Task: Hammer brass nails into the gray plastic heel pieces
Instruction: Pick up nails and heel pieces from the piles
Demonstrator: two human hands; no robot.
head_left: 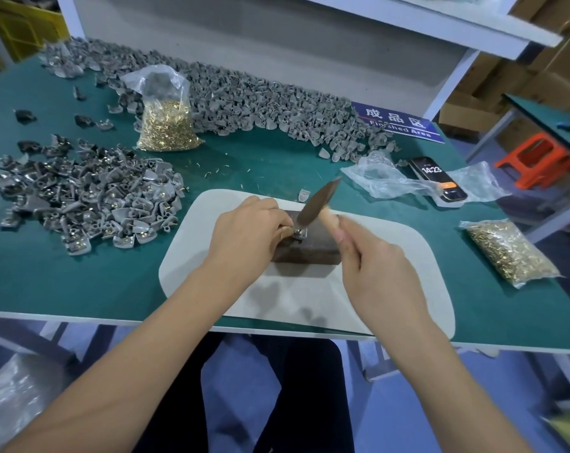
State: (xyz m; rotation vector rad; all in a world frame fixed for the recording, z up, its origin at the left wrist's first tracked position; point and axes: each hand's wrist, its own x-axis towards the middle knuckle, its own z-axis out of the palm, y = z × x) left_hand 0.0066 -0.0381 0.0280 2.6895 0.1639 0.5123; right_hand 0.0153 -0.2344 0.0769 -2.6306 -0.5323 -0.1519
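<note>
A: Where is the heel piece (299,235) found?

B: It is seen on the near-left top edge of the dark block (309,250), which is set on the white mat (391,273) over the green table (97,282). It is pinched at its left side by the left hand (247,237), whose fingers are closed narrowly around it.

A: And the hammer (319,201)?

B: It is gripped by the right hand (375,266), fingers wrapped round the pale wooden handle. The head is blurred, and its lower end is placed just above the piece, where a glint of brass nail (298,231) is made out.

A: Which relation is the strike decided by?

B: The piece lies directly right of the left fingertips (288,223), almost touching them, so the blow is judged to need a path straight down the upright nail, kept clear of those fingers. The hammer's long axis is slanted from near-left to far-right. The left hand is nearer the piece.

A: What of materials?

B: The heel pieces are matt gray plastic, wedge-shaped and curved. 2 heaps are noted: nailed pieces (87,204) at the left and a long heap (244,106) along the far edge. 2 clear bags of small shiny brass nails are seen, one far-left (167,125) and one right (509,253). The block looks hard and worn.
</note>
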